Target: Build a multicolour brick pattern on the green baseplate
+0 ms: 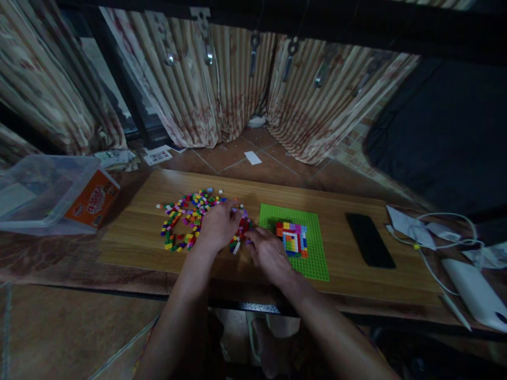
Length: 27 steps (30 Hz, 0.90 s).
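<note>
A spread of small coloured bricks (186,216) lies on a wooden board (134,227). My left hand (217,224) rests palm down on the right edge of that pile, fingers among the bricks. My right hand (269,253) lies just right of it, fingertips at the same loose bricks, beside a green baseplate (312,264). On the baseplate stands a low multicoloured brick build (293,237). Whether either hand pinches a brick is hidden by the fingers.
A black phone (368,240) lies on the board to the right. White cables and a white device (473,293) sit at far right. A clear plastic box (47,192) with an orange label stands at left. Curtains hang behind.
</note>
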Each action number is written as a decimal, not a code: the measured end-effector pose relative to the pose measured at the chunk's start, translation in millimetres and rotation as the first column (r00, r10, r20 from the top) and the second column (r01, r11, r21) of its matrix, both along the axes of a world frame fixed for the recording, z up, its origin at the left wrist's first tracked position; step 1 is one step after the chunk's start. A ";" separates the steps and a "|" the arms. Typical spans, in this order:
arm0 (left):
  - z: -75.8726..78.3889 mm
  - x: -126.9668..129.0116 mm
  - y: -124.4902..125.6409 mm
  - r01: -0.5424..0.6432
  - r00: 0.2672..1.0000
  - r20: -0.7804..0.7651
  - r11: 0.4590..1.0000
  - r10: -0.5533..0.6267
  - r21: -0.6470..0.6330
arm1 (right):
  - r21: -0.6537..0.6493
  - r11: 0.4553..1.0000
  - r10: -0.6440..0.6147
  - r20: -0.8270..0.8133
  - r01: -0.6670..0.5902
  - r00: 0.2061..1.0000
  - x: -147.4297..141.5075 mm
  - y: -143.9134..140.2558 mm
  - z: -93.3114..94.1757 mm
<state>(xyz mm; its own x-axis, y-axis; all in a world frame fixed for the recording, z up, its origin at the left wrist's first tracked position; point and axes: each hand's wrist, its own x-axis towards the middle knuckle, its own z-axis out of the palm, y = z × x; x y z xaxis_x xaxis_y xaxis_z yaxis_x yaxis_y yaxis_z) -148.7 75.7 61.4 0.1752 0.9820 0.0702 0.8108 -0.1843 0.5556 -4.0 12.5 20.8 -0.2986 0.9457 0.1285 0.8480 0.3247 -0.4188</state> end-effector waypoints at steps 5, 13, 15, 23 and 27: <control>-2.8 1.0 0.7 0.012 1.000 -0.003 1.000 -0.012 -0.005 | 0.032 0.999 -0.004 -0.076 0.007 0.997 1.7 -2.4 5.7; -2.8 7.9 -3.7 0.071 0.996 -0.058 0.997 -0.072 -0.022 | 0.029 0.997 -0.058 -0.192 0.065 0.980 11.7 1.8 8.4; -3.5 13.0 -6.8 0.079 0.994 -0.074 0.996 -0.082 -0.034 | 0.027 0.994 -0.093 -0.225 0.102 0.970 21.5 5.0 8.9; -17.1 45.2 -25.4 0.220 0.973 -0.052 0.970 -0.226 -0.105 | 0.136 0.923 -0.324 -0.223 0.359 0.919 60.9 15.3 5.3; -27.5 59.6 -32.1 0.298 0.953 -0.003 0.945 -0.302 -0.134 | 0.189 0.906 -0.360 -0.121 0.378 0.925 63.9 15.8 7.6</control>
<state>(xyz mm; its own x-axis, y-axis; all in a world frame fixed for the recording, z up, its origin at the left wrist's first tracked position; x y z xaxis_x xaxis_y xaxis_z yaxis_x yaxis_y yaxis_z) -89.2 43.6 34.0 0.4630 0.8841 -0.0631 0.7424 -0.3480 0.5725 59.9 28.2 28.4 0.0861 0.9364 0.3402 0.8898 0.0813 -0.4490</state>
